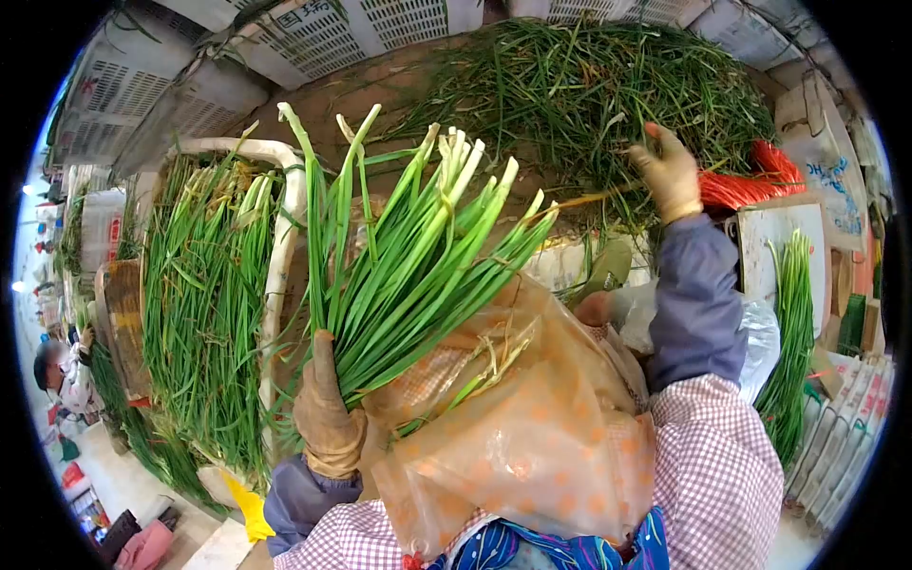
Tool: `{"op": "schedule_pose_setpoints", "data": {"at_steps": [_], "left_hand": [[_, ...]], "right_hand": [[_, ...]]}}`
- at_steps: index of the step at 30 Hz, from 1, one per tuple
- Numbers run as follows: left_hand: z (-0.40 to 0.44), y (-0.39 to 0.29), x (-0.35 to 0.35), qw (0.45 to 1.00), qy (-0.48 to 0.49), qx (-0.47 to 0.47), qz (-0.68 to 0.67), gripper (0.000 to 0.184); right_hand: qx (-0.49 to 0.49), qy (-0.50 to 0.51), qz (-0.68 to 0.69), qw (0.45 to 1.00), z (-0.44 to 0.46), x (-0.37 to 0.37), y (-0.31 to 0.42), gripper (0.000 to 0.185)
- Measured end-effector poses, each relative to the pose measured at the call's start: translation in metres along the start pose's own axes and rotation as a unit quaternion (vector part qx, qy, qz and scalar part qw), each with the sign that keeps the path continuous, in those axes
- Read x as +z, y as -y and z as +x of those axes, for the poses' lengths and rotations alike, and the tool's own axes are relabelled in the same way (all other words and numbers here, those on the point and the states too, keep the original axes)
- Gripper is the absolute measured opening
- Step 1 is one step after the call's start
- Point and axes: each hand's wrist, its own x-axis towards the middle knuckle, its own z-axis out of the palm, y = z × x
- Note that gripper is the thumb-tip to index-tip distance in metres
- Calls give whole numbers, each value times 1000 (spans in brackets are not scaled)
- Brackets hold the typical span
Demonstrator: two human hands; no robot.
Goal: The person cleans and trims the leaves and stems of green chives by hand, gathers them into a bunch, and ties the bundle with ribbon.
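Observation:
A gloved left hand of mine [328, 408] grips a bunch of garlic chives [408, 256] by the leaves, with the pale cut stalk ends fanned out away from me. From the bunch's right side a brown withered leaf [589, 198] stretches straight toward my gloved right hand [670, 176]. That hand is raised with curled fingers and appears to hold the leaf's far end, though the grip is partly hidden. A few yellowed stalks [494, 366] lie on the translucent dotted apron [532, 446] over my lap.
On the left, a pale-rimmed crate [292, 185] is full of chives. A heap of loose leaves [589, 90] lies ahead, beside red ties [755, 180]. Another chive bundle [793, 332] is at right. White slatted crates [313, 43] line the back. Another person [71, 375] is far left.

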Motion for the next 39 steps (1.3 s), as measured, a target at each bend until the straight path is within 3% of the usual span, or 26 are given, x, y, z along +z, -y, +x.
{"op": "schedule_pose_setpoints", "data": {"at_steps": [1, 2, 3, 5, 6, 7, 10, 12, 13, 15, 16, 18, 19, 21, 23, 25, 29, 33, 34, 35, 36, 37, 39], "left_hand": [[-2, 0, 0, 1000, 0, 7, 14, 84], [-1, 0, 0, 999, 0, 17, 27, 84], [0, -2, -1, 999, 2, 20, 29, 84], [5, -9, -6, 997, 5, 31, 67, 85], [7, -11, -8, 997, 4, 36, 68, 85], [7, -13, -11, 995, 16, 35, 94, 85], [1, -5, -10, 992, 35, 30, 117, 87], [-3, 1, -9, 993, 42, 21, 111, 87], [-2, 1, -10, 992, 43, 29, 111, 87], [2, 2, -12, 993, 41, 37, 109, 87], [3, 2, -14, 992, 38, 48, 113, 86], [5, 3, -15, 991, 34, 59, 114, 85], [6, 4, -15, 991, 36, 63, 116, 83], [6, 4, -17, 989, 47, 69, 119, 80], [14, 1, -17, 987, 30, 96, 124, 75], [13, 1, -16, 988, 34, 88, 122, 73], [12, 4, -20, 983, 34, 96, 155, 73], [14, 4, -19, 987, 40, 94, 128, 71], [15, 4, -19, 987, 41, 92, 124, 71], [15, 4, -20, 985, 42, 95, 137, 71], [14, 5, -20, 983, 42, 98, 151, 70], [15, 6, -20, 983, 41, 97, 150, 70], [15, 6, -18, 983, 43, 89, 157, 69]], "right_hand": [[-45, -39, 94, 994, -13, 9, 34, 38], [-16, -6, 353, 936, -29, 9, 85, 35], [56, 70, 462, 882, -43, -6, 131, 32], [-28, 155, 409, 899, -61, -8, 175, 26], [-38, 307, 342, 887, -63, 0, 182, 27], [23, 398, 274, 875, -62, 5, 194, 29], [36, 375, 337, 863, -74, 30, 187, 28], [174, 414, 447, 774, -72, 24, 176, 24], [85, 317, 343, 880, -71, 33, 161, 18], [-86, 36, 267, 959, -48, 39, 120, 9], [-68, -43, 186, 979, -26, 31, 94, 9], [73, -95, 230, 966, 18, 11, 50, 12], [2, -91, 191, 977, 21, -2, 57, 15], [-238, 4, 247, 939, 13, -6, 109, 25], [-374, 162, 168, 898, -5, -2, 147, 33], [-337, 199, 123, 912, -19, 20, 155, 32], [-237, 305, 183, 904, -20, 37, 151, 27], [-244, 103, 209, 941, -15, 39, 121, 16], [-227, 8, 221, 948, 0, 33, 107, 7], [-143, -90, 186, 968, 21, 31, 79, 5], [97, -56, 351, 930, 40, 17, 60, 7], [138, -48, 380, 913, 56, 10, 28, 8], [103, 112, 352, 923, 34, -11, 77, 15]]}}
